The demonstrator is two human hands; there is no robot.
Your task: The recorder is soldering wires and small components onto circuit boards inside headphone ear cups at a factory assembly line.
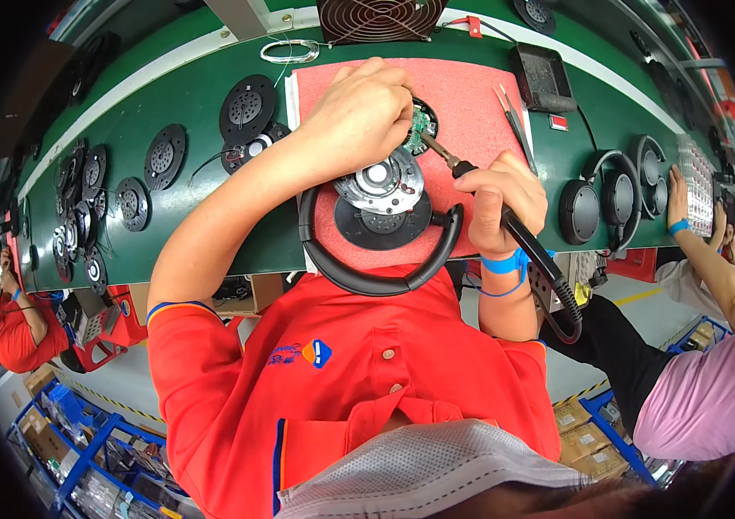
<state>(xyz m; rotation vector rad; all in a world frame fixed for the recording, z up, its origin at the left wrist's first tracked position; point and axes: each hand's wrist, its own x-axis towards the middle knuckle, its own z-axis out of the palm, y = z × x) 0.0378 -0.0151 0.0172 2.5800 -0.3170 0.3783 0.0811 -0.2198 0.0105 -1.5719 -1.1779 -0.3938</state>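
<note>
Shiny metal, smooth plastic, matt foam
The soldering iron (527, 238) is glossy plastic with a dull metal tip (441, 151); the headband (343, 270) smooth, soft-sheened plastic; the speaker disc (395, 195) silvery metal; the mat (463, 99) rough foam; the surface (186, 97) smooth, glossy.

head-worn fisheye, close, facing down

I see a green surface (203, 95) under a pink, lightly speckled mat (463, 95). The circuit board (421, 125) shows green to me, the headband (330, 262) black, the disc (404, 197) silvery with a white centre, and the soldering iron (533, 244) mostly black. I make out dotted grey centres on black speaker plates (160, 160), a bright blue wristband (499, 265), a red shirt (454, 363) with a blue-and-orange emblem, and yellow-and-black striped floor tape (108, 405).
</note>
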